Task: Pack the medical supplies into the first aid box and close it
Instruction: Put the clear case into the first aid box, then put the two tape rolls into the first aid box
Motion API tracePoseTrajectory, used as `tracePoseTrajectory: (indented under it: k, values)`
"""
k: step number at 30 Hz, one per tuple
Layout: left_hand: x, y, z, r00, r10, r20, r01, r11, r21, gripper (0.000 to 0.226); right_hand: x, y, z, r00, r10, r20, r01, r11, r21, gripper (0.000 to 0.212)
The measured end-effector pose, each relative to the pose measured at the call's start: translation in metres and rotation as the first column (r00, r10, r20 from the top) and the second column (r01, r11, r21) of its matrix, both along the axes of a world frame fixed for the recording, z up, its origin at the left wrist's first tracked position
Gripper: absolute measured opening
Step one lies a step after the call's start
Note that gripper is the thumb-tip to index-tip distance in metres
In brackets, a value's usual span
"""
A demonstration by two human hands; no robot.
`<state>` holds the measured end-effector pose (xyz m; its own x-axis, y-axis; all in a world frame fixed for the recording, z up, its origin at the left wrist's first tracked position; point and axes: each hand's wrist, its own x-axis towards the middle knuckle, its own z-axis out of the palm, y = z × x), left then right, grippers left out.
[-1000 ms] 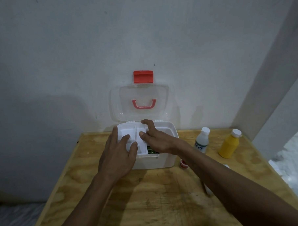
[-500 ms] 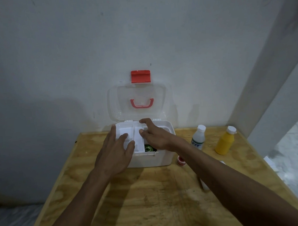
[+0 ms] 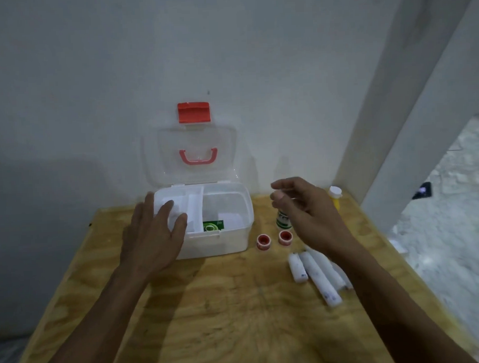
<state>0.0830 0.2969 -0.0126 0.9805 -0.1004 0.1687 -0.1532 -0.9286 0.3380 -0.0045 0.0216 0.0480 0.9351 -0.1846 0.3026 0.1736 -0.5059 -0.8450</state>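
The white first aid box (image 3: 222, 244) stands open at the table's back, its clear lid (image 3: 189, 153) with red latch and handle leaning on the wall. A white inner tray (image 3: 194, 210) sits in its left half; a green packet (image 3: 213, 225) lies in the box. My left hand (image 3: 153, 234) rests flat on the box's left front corner, fingers over the tray. My right hand (image 3: 302, 206) hovers open to the right of the box, over a white bottle (image 3: 283, 220). Two red tape rolls (image 3: 273, 239) and several white bandage rolls (image 3: 316, 274) lie on the table.
A yellow bottle (image 3: 335, 195) stands behind my right hand near the wall. The plywood table (image 3: 225, 319) butts against a white wall; a white post (image 3: 411, 119) rises at its right edge, with the floor beyond.
My right hand has left the box's tray and swung right, over the white bottle. My left hand stays on the box's left side. The camera has tilted down.
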Motion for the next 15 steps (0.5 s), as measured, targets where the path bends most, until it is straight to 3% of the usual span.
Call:
tracePoseTrajectory:
  k: [3, 5, 7, 10, 15]
  values:
    - [-0.014, -0.008, 0.007, 0.975, 0.064, 0.214, -0.057, 0.998, -0.036, 0.063, -0.021, -0.018, -0.023, 0.987, -0.155, 0.038, 0.156, 0.987, -0.026, 0.013]
    - [-0.035, -0.022, 0.013, 0.89, 0.073, 0.451, 0.007, 0.985, -0.174, 0.055, -0.028, -0.024, -0.042, 0.968, -0.249, 0.037, 0.251, 0.966, -0.063, 0.012]
    - [-0.062, -0.044, 0.011, 0.807, 0.066, 0.587, 0.117, 0.956, -0.268, 0.041, -0.03, -0.026, -0.06, 0.947, -0.322, 0.016, 0.322, 0.942, -0.094, 0.015]
    - [-0.097, -0.086, -0.006, 0.865, -0.039, 0.5, 0.252, 0.895, -0.367, 0.025, -0.025, -0.022, -0.08, 0.933, -0.359, -0.036, 0.351, 0.926, -0.141, 0.023]
    - [-0.105, -0.138, -0.043, 0.976, -0.133, 0.172, 0.195, 0.888, -0.418, 0.029, -0.014, -0.014, -0.098, 0.919, -0.392, -0.042, 0.375, 0.901, -0.219, 0.025]
